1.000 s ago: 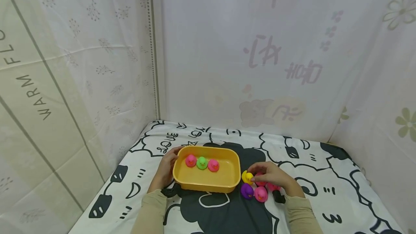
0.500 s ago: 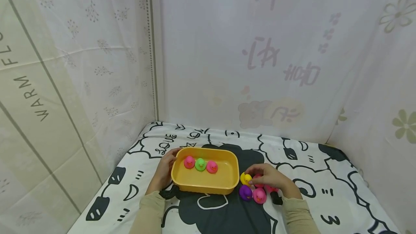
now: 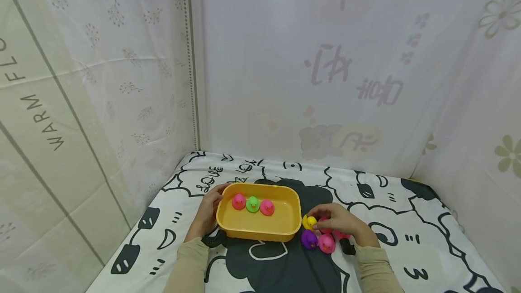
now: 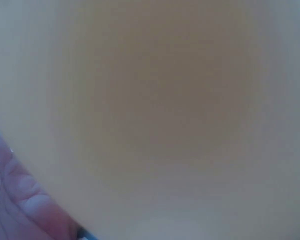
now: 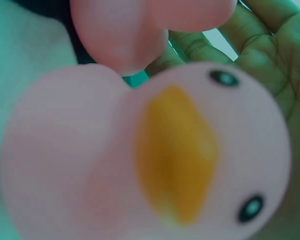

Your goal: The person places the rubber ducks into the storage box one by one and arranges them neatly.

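In the head view a yellow plastic tub (image 3: 260, 234) holds a row of rubber ducks: a pink duck (image 3: 239, 201), a green duck (image 3: 253, 204) and another pink duck (image 3: 267, 207). My left hand (image 3: 208, 211) lies along the tub's left side, fingers reaching its far corner. Past the tub's right end, my right hand (image 3: 339, 218) pinches a yellow duck (image 3: 308, 222) between thumb and forefinger. Close beside it sit a purple duck (image 3: 309, 240) and a pink duck (image 3: 327, 243). More pink ducks are partly hidden under this hand; one pink duck (image 5: 55, 150) fills much of the right wrist view.
A white cloth (image 3: 390, 257) with black cartoon drawings covers the surface. Pale printed curtains (image 3: 260, 80) hang behind it and at both sides. Blurred tub wall (image 4: 179, 100) takes up most of the left wrist view.
The head view shifts slightly and returns. Both hands, the tub and the ducks keep nearly the same places, with the right thumb and forefinger staying at the yellow duck.
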The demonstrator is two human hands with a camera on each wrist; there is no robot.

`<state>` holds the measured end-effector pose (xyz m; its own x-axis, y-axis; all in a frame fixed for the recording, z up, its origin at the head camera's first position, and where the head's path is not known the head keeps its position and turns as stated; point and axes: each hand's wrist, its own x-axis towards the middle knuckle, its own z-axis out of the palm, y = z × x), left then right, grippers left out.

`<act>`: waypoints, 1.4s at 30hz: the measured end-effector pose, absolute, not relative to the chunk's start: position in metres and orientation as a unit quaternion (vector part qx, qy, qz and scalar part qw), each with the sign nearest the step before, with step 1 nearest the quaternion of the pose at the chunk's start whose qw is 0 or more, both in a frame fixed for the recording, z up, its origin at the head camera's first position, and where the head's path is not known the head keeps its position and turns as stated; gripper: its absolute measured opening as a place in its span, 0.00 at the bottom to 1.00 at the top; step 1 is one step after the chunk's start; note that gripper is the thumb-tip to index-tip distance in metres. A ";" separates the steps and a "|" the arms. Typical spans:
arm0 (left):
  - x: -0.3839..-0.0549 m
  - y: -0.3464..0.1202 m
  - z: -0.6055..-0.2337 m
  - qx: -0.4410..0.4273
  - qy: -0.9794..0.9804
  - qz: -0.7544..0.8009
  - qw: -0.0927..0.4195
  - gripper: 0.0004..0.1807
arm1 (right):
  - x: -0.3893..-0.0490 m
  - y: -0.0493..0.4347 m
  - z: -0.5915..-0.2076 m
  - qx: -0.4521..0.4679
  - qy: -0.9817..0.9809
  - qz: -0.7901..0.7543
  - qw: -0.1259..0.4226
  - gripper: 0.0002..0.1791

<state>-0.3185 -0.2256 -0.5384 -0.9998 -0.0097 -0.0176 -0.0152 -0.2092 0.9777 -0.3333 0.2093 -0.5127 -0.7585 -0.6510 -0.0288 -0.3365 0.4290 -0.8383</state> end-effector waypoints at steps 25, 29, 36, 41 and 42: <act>-0.318 -0.226 -0.538 -0.008 0.631 0.776 -0.003 0.27 | -0.334 0.204 -0.509 -0.242 0.856 -0.447 0.100 0.18; -0.318 -0.225 -0.539 -0.011 0.628 0.778 -0.004 0.27 | -0.334 0.204 -0.505 -0.229 0.852 -0.463 0.087 0.18; -0.320 -0.222 -0.539 -0.016 0.625 0.781 -0.007 0.27 | -0.338 0.200 -0.494 -0.253 0.845 -0.469 0.040 0.17; -0.320 -0.224 -0.540 -0.012 0.626 0.780 -0.005 0.27 | -0.341 0.192 -0.483 -0.271 0.845 -0.460 0.034 0.16; -0.319 -0.224 -0.541 -0.010 0.626 0.780 -0.004 0.27 | -0.342 0.190 -0.480 -0.272 0.846 -0.458 0.035 0.16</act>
